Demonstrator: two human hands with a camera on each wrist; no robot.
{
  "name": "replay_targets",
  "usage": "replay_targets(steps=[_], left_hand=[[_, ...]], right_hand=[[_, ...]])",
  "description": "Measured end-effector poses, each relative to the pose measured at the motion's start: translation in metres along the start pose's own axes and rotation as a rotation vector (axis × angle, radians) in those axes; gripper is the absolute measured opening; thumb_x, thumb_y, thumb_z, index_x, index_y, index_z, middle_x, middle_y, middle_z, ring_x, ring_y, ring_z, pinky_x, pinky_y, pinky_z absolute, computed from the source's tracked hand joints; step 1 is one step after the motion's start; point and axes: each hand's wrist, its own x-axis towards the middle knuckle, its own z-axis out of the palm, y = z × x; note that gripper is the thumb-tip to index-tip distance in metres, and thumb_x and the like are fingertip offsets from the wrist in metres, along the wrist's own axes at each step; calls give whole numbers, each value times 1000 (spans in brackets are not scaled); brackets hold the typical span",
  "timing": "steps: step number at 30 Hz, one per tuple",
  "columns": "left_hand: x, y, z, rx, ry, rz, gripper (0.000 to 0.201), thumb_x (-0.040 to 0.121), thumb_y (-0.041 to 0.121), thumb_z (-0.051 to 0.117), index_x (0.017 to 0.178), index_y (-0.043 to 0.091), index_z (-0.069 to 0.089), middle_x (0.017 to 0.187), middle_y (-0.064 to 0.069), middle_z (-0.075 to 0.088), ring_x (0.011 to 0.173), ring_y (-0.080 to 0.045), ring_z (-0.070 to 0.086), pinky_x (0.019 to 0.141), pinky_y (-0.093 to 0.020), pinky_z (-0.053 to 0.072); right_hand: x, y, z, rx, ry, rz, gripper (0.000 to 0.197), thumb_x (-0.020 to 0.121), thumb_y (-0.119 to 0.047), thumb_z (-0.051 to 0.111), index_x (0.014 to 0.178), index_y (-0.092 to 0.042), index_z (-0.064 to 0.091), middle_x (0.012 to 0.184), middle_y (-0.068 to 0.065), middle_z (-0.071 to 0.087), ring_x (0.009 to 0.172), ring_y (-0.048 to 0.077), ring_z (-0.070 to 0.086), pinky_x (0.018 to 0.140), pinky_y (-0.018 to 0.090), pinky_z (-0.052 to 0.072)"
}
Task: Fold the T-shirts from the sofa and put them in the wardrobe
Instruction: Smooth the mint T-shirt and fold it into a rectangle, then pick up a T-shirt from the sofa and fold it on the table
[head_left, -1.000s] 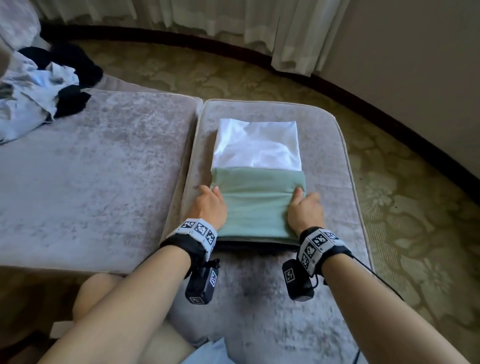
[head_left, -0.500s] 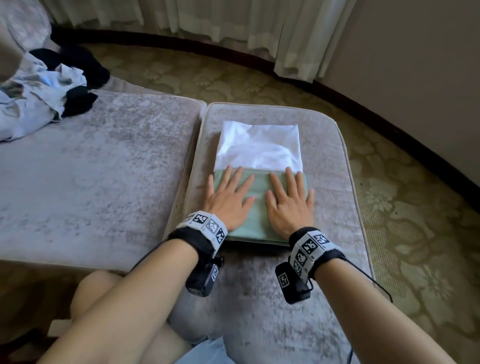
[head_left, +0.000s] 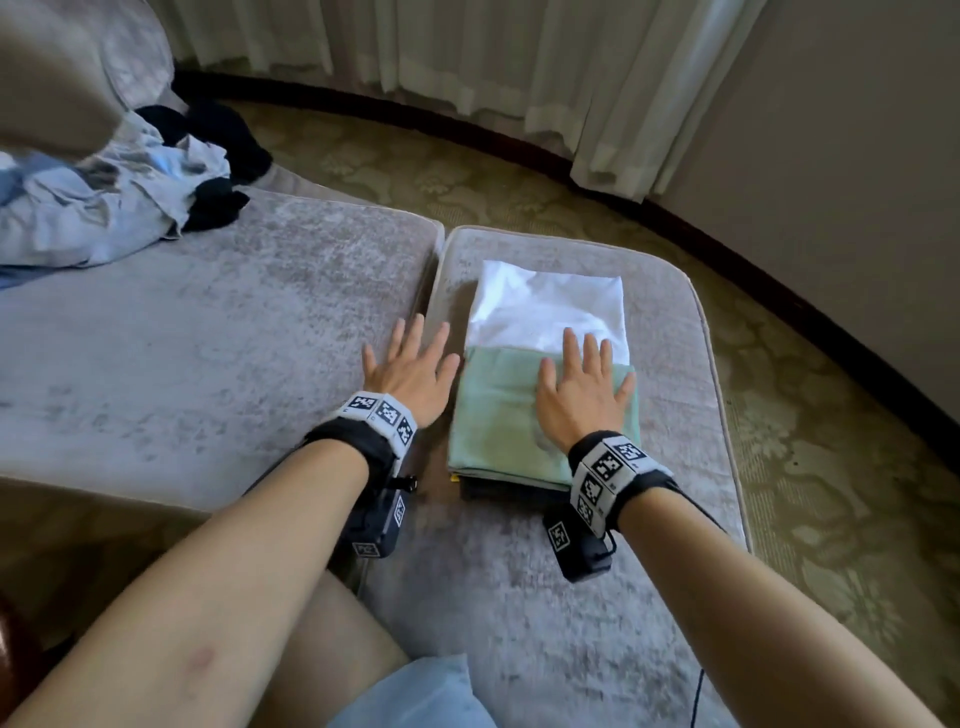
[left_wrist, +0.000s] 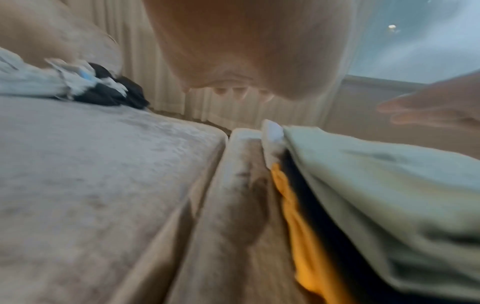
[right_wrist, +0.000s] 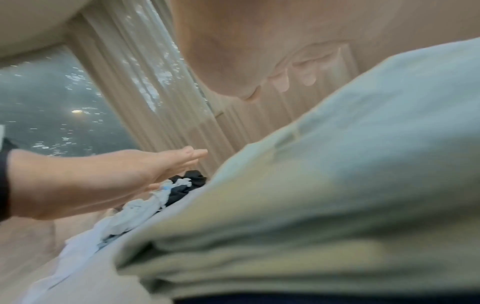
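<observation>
Lying flat on the folded green shirt (head_left: 498, 415), the right hand (head_left: 582, 395) has its fingers straight and spread, palm down, grasping nothing; the fingertips reach past the green edge onto the white shirt (head_left: 540, 306) beneath. The left hand (head_left: 408, 371) is off the stack, just beside its left edge, over the seam between the two sofa cushions (head_left: 208, 353), fingers likewise straight and fanned, holding nothing; the right wrist view shows it raised a little above the cushion rather than pressed into it. The green shirt tops a neat stack on the right-hand cushion (head_left: 670, 332), covering the near part of the white shirt, whose far part shows bare. In the left wrist view the stack's side shows more layers under the green: a dark one (left_wrist: 311, 205) and an orange one (left_wrist: 298, 226), with the white edge at the far end. At the far left of the other cushion sits an unfolded heap of clothes (head_left: 93, 208), pale blue-grey with dark pieces (head_left: 218, 145) around it, well apart from the stack. Beyond the sofa are patterned carpet (head_left: 805, 467), pale curtains (head_left: 467, 52) and a plain wall (head_left: 857, 182). Both wrists wear bands with black-and-white markers (head_left: 382, 410), and the person's bare knee (head_left: 332, 649) shows at the bottom.
</observation>
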Motion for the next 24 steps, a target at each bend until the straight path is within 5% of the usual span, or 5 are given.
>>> replay_targets(steps=[7, 14, 24], left_hand=[[-9, -114, -70, -121, 165, -248, 54, 103, 45, 15, 154, 25, 15, 163, -2, 6, 149, -22, 1, 117, -57, 4], [-11, -268, -130, -104, 251, -433, 49, 103, 39, 24, 147, 15, 29, 158, -6, 21, 145, -24, 16, 114, -56, 11], [58, -483, -162, -153, 223, -731, 47, 96, 30, 44, 143, 32, 36, 153, -12, 19, 141, -31, 19, 111, -49, 23]], right_hand=[[15, -144, 25, 2, -57, -271, 54, 102, -38, 28, 152, -20, 23, 163, 3, 12, 151, 19, 1, 119, 53, -1], [49, -329, 87, 24, -265, -418, 53, 103, -38, 27, 153, -17, 24, 162, 4, 13, 151, 20, 4, 120, 52, 4], [135, -506, 225, 6, -569, -413, 58, 99, -29, 35, 155, -23, 19, 163, 8, 6, 149, 30, 10, 119, 45, 22]])
